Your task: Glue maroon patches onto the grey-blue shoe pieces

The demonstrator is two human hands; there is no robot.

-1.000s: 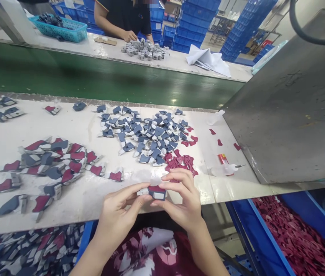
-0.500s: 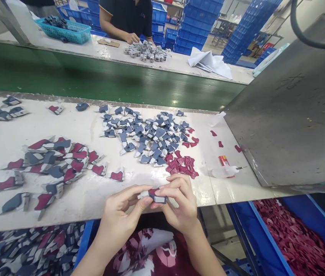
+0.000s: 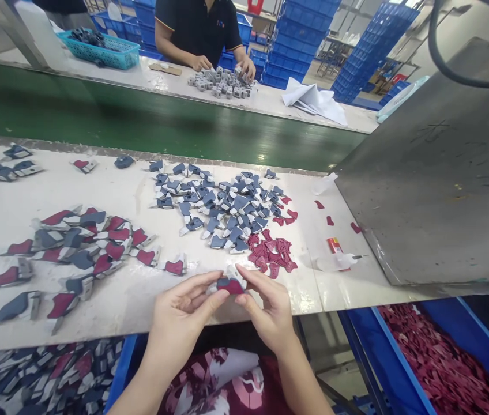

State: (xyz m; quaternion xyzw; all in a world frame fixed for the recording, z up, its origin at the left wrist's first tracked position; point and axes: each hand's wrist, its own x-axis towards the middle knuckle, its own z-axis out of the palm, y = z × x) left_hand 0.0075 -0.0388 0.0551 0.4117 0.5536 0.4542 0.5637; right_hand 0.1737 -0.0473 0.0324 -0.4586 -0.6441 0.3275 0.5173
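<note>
Both bare hands meet just inside the front edge of the white tabletop (image 3: 119, 302), as seen from above. The left hand (image 3: 179, 314) has thumb and fingers nearly closed, pinching one end of a small navy, light-grey and maroon moulded piece (image 3: 230, 286); the right hand (image 3: 270, 311), thumb and forefinger curved a little apart, grips its other end. Beyond the fingertips, a narrow strip of white surface separates them from a heap of flat maroon inserts (image 3: 273, 253) and a larger pile of navy-and-grey parts (image 3: 227, 202). Wider room lies to the right, as far as a clear plastic bottle with a thin dark tip (image 3: 335, 263) near the brushed-metal box (image 3: 443, 173). Leftward, maroon-faced assembled pieces (image 3: 113, 249) spread towards the front edge.
</note>
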